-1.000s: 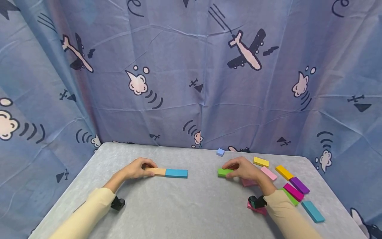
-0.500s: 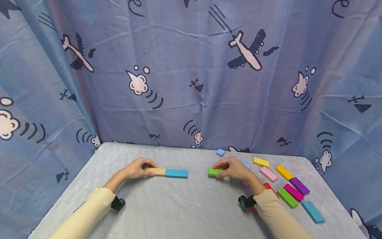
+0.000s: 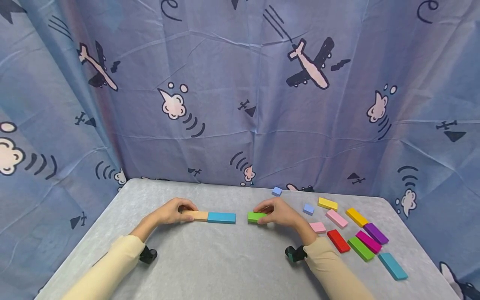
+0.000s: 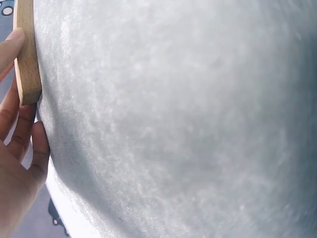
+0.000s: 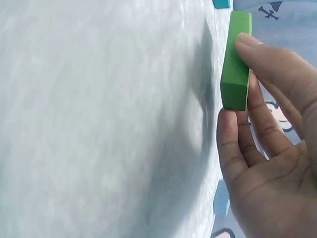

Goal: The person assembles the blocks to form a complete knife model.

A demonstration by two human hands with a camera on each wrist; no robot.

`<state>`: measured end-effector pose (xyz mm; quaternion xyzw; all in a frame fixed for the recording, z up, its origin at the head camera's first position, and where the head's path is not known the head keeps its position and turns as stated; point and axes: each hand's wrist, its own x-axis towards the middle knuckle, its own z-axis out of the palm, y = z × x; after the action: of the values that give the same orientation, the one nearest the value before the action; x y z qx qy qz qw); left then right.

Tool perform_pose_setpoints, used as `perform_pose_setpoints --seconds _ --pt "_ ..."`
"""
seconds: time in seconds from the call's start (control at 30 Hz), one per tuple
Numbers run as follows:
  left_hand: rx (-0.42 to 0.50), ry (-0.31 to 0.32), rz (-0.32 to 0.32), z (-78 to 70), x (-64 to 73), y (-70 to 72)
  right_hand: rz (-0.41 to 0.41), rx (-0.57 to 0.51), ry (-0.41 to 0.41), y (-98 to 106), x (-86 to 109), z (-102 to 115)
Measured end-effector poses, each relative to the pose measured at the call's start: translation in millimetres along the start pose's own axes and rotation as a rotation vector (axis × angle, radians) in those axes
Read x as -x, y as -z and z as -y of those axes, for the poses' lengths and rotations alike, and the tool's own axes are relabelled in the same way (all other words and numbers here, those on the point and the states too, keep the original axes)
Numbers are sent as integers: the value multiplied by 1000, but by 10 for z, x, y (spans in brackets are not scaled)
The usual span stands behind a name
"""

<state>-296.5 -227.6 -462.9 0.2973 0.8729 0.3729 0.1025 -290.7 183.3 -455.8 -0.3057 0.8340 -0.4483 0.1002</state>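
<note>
the left hand (image 3: 170, 211) is pinching the wooden block (image 3: 200, 216); the blue block (image 3: 222, 218) is lying against its right end on the table (image 3: 232, 262). near but apart, the right hand (image 3: 279, 212) is pinching the green block (image 3: 256, 217). a red block (image 3: 338, 241) is lying farther right.

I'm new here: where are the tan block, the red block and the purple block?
Tan block (image 3: 200, 215): head view, on the uncovered part of its top.
Red block (image 3: 338, 240): head view, middle of its top.
Purple block (image 3: 376, 232): head view, middle of its top.
</note>
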Motion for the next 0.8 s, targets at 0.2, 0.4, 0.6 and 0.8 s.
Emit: perform_pose_setpoints --seconds 0.2,0.4,0.6,0.8 --pt "9 -2 8 -10 0 3 -12 -16 -17 -92 -67 50" --pt "2 2 9 -21 1 10 -6 -21 -18 -167 -122 74" --pt "1 10 10 -25 3 13 13 -23 -23 -240 -180 101" --pt "5 21 6 -7 0 8 14 -3 -37 -288 -235 87"
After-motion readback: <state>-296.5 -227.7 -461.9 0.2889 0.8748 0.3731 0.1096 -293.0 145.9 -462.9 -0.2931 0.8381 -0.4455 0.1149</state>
